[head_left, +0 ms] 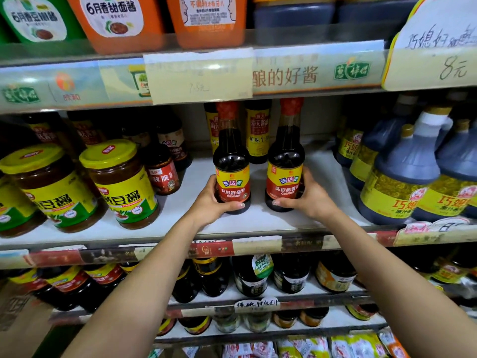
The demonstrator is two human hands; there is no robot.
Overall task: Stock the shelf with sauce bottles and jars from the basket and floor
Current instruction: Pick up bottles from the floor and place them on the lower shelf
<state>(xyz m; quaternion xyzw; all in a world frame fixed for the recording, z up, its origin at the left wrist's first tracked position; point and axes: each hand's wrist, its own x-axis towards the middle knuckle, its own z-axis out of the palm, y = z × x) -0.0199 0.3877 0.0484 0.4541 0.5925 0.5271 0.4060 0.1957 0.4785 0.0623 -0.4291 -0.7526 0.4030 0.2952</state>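
One: What does the left grip (214, 202) hold?
Two: Its fingers and thumb curl round the low part of the left sauce bottle (232, 177) — a dark bottle with a red and yellow label and a red cap.
One: And the right grip (309, 200)?
Two: It holds the right sauce bottle (285, 174) the same way, low down, with the thumb in front.
One: Where are the two bottles?
Two: In the middle of the frame. They stand up straight, side by side with a small gap between them, on the white middle shelf (258, 220).
One: What is behind them?
Two: Two taller bottles with yellow labels (258, 130), at the back of the shelf.
One: What is at the left of the frame?
Two: Big jars with yellow lids (121, 182) and brown paste inside. A small jar with a red label (164, 174) stands just beside them.
One: And at the right?
Two: Big dark jugs (397, 177) with yellow labels.
One: Up top?
Two: Orange tubs (121, 19) on the shelf above, and a pale paper price tag (198, 76) hangs on its edge — right over the two bottles.
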